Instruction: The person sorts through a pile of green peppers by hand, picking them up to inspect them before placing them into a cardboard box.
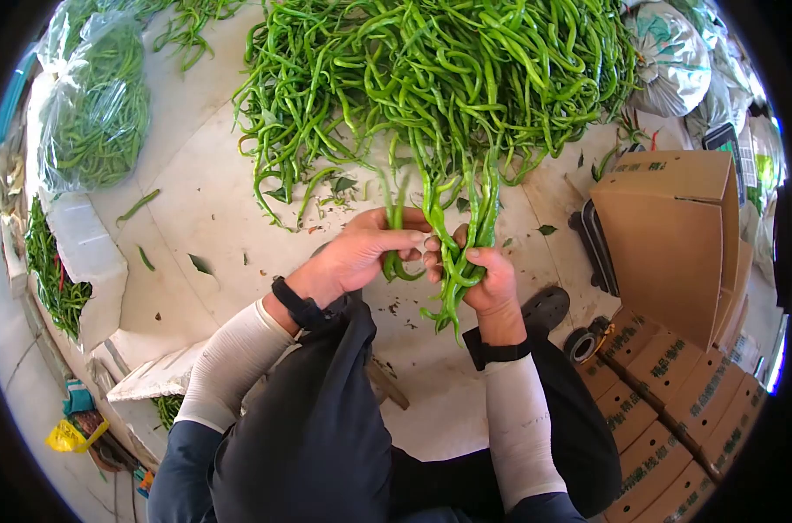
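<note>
A bunch of long green chili peppers [451, 261] hangs in my right hand [490, 277], whose fingers and thumb are wrapped round its middle. The tips of the bunch point down towards my knees. My left hand [367, 246], just beside it, pinches a couple of green chilies [396, 228] between thumb and fingers; their upper ends are smeared by motion. The fingertips of both hands nearly meet. Beyond them spreads a big heap of green chili peppers [448, 70] on the pale floor, its near edge just past the bunch.
At the left stand a clear plastic bag of chilies [99, 113] and a white foam box [86, 261] with chilies. To the right are an open cardboard box [662, 235], stacked flat cartons [675, 392] and a tape roll [581, 345]. Leaf scraps dot the floor.
</note>
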